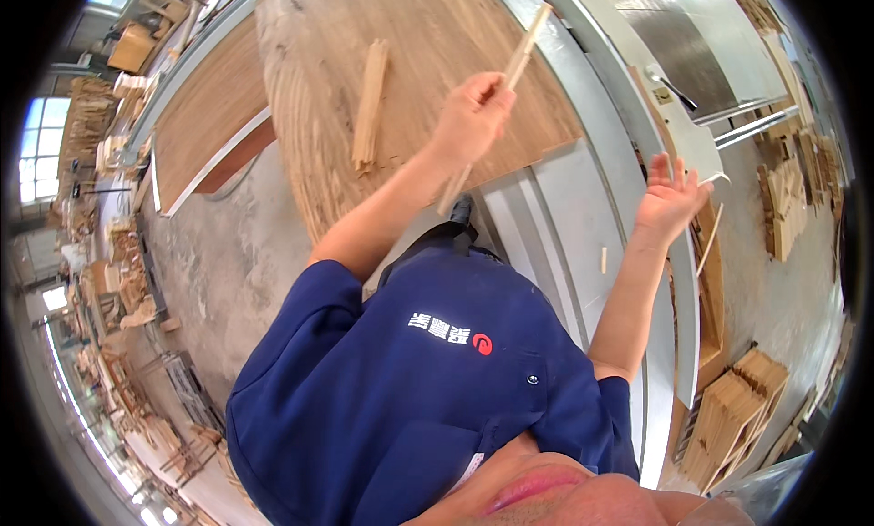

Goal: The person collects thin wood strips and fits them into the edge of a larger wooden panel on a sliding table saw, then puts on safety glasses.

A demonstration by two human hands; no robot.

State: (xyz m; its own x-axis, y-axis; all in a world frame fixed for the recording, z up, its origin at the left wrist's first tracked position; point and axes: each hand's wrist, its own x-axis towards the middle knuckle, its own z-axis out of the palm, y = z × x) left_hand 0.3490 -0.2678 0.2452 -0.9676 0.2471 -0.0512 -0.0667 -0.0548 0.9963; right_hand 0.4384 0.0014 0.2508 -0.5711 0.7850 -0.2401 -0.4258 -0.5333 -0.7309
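Note:
My left hand (473,116) is closed around a long, thin wooden strip (527,48). The strip slants over the edge of a brown wooden board (437,35), one end pointing up and right, the other toward my body. Beside that hand, a small bundle of similar strips (369,107) lies on the board. My right hand (669,201) is raised over the right side of the metal machine table, fingers spread and holding nothing. Close by it, a thin stick (710,239) slants past the table's outer edge. A short wood offcut (604,259) rests on the metal surface (574,198) between my arms.
A long metal rail (605,80) runs along the right of the board. Beyond it is a pale panel with a black-handled tool (671,87). Stacked wood pieces (733,412) stand on the floor at lower right. More timber (118,317) lines the left side.

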